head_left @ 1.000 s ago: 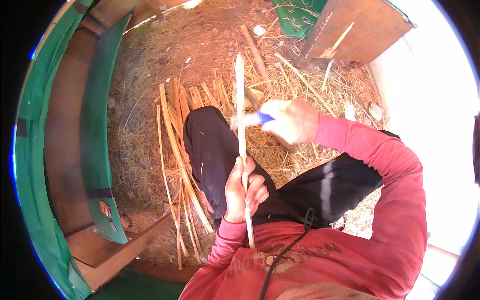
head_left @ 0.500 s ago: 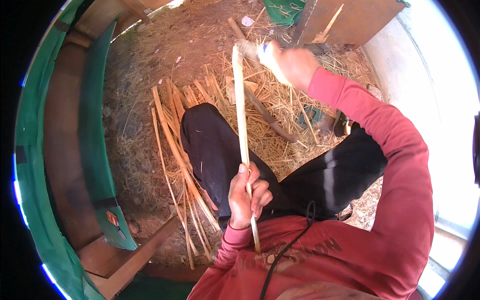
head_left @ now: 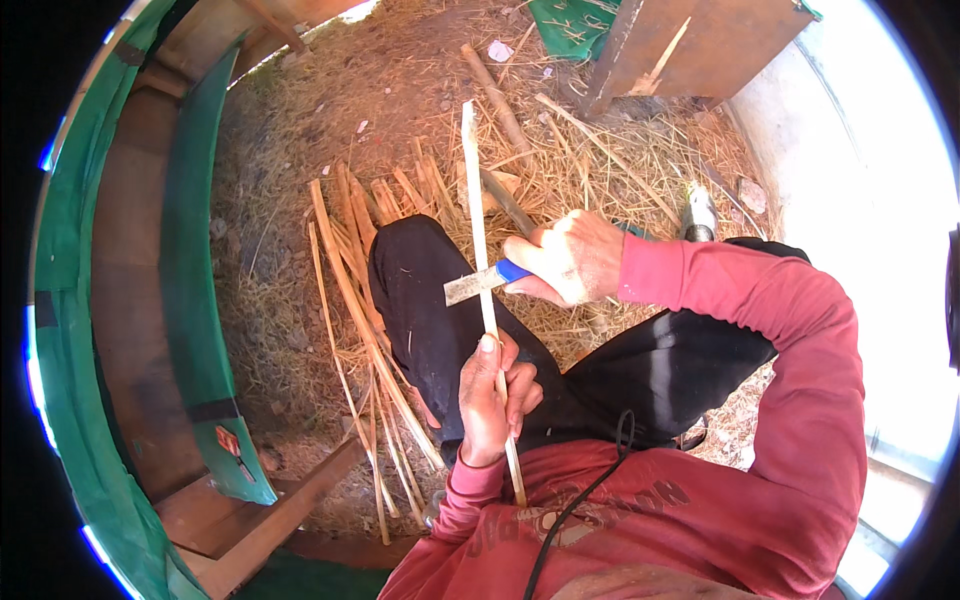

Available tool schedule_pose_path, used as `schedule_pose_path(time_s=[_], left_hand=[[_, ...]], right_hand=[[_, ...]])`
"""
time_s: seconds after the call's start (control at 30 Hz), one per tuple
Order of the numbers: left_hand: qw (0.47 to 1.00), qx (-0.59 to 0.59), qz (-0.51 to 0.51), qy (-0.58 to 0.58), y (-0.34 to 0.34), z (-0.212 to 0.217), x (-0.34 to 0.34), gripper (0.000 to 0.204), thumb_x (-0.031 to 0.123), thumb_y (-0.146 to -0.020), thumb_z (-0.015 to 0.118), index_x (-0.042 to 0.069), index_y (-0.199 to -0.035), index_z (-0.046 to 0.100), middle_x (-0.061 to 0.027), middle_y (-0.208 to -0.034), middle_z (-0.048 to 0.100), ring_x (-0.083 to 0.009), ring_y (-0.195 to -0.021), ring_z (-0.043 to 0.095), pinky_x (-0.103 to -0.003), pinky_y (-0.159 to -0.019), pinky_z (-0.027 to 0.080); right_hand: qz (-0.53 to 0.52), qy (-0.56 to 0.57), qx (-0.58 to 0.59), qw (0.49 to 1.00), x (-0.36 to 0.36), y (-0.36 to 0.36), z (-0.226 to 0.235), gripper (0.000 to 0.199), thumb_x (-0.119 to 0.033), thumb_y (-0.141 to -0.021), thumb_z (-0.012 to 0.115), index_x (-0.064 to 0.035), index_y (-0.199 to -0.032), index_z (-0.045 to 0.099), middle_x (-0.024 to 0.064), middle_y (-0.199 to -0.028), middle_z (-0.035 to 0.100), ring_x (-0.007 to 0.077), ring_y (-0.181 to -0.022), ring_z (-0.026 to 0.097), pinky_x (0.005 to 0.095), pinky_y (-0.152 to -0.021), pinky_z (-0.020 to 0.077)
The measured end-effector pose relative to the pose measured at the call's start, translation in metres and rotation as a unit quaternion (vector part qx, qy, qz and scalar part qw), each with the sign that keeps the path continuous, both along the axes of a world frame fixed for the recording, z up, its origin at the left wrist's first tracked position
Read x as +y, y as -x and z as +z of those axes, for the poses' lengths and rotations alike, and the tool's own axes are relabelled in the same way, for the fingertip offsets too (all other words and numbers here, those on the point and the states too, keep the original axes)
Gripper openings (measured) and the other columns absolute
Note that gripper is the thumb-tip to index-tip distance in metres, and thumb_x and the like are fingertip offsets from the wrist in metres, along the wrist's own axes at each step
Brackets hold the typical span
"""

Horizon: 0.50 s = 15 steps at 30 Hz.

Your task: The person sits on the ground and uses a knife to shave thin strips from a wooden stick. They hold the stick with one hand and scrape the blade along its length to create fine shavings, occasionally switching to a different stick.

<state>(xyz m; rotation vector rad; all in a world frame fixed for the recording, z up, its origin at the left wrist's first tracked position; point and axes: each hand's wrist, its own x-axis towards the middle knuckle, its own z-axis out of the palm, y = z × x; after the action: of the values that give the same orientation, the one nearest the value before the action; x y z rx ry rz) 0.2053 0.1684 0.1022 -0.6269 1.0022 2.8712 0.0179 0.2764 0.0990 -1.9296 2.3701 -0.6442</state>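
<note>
Through the head camera, I see the right hand (head_left: 568, 258) much closer to the body than half a second ago, when it was up by the far end of the wooden strip (head_left: 473, 170). The knife (head_left: 468, 287), a blur at that moment, now shows sharply: a flat, squarish-ended blade with a blue grip. The right hand is closed round that grip, and the blade lies across the strip, pointing left over the black trouser leg (head_left: 420, 290). The left hand (head_left: 497, 395) remains wrapped round the lower part of the strip, thumb along it. The strip stands away from the body, its near end at the red sweatshirt (head_left: 640, 500), its far end over the straw (head_left: 560, 330).

On my left is a box-like wooden frame (head_left: 130, 300) with a green-covered board (head_left: 190, 270) along it; I can't make out anything inside. A small red label (head_left: 229, 441) sits on the board's near end. Between board and leg lies a bundle of split wood (head_left: 345, 265). Beyond, a round stick (head_left: 497, 100) rests on the ground, near a brown wooden panel (head_left: 690, 50).
</note>
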Motion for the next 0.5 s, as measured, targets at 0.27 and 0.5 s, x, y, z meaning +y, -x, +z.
schedule_pose_path(time_s=[0.27, 0.5], left_hand=[[0.999, 0.041, -0.029, -0.020, -0.019, 0.018, 0.004, 0.034, 0.039, -0.099, 0.038, 0.010, -0.080, 0.039, 0.0014, -0.044, 0.029, -0.0083, -0.029, 0.024, -0.022, -0.033, 0.018], [0.997, -0.027, -0.002, -0.072, 0.006, -0.008, -0.003, 0.034, 0.042, -0.100, 0.030, 0.017, -0.078, 0.039, 0.0016, -0.038, 0.031, -0.0087, -0.026, 0.018, -0.023, -0.032, 0.013]], right_hand=[[-0.403, -0.068, 0.118, 0.905, 0.026, 0.161, 0.005, 0.033, -0.035, -0.098, 0.039, -0.0040, -0.099, 0.048, 0.0110, -0.054, 0.056, 0.0297, -0.045, 0.057, 0.0410, -0.040, 0.0445], [-0.031, 0.094, 0.090, 0.991, 0.005, 0.029, 0.021, 0.025, -0.033, -0.088, 0.058, -0.0093, -0.088, 0.050, 0.0088, -0.051, 0.050, 0.0287, -0.041, 0.053, 0.0386, -0.038, 0.0419]])
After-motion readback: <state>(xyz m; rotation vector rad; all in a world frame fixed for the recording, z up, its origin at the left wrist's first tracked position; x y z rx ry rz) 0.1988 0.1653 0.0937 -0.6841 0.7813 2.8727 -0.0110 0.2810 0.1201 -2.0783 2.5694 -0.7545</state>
